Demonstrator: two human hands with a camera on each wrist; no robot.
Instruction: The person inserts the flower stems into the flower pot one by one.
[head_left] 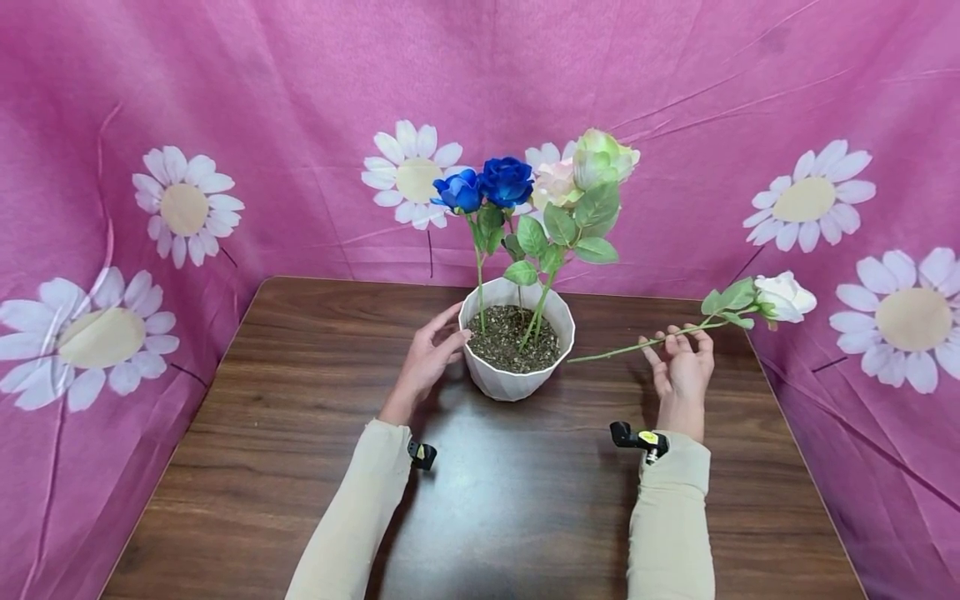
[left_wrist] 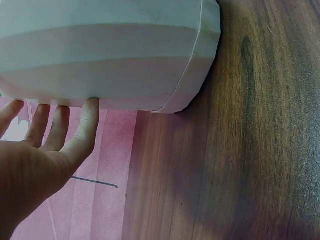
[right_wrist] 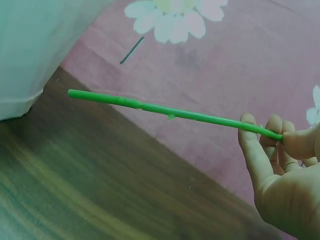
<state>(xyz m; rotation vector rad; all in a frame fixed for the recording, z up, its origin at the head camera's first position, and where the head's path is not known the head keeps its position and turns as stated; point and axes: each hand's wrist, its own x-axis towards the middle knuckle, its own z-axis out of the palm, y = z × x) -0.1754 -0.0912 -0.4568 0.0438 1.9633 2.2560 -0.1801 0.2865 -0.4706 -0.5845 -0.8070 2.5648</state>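
Note:
My right hand (head_left: 686, 371) pinches the green stem (right_wrist: 190, 115) of a white artificial rose (head_left: 783, 297). The rose lies nearly level above the table, bloom to the right, bare stem end just right of the white faceted pot (head_left: 510, 383). With its fingertips, my left hand (head_left: 431, 358) touches the left side of the pot; the thumb is near the rim. In the left wrist view, the left hand's fingers (left_wrist: 87, 125) rest against the pot wall. Two blue roses (head_left: 506, 182) and pale green and pink blooms (head_left: 603, 158) stand upright in the dark soil (head_left: 517, 337).
The brown wood-grain table (head_left: 300, 350) holds the pot near its back edge. A pink cloth (head_left: 300, 83) printed with large white daisies surrounds the table at the back and sides. A small black wrist camera (head_left: 637, 437) sits on the right sleeve, another (head_left: 422, 455) on the left.

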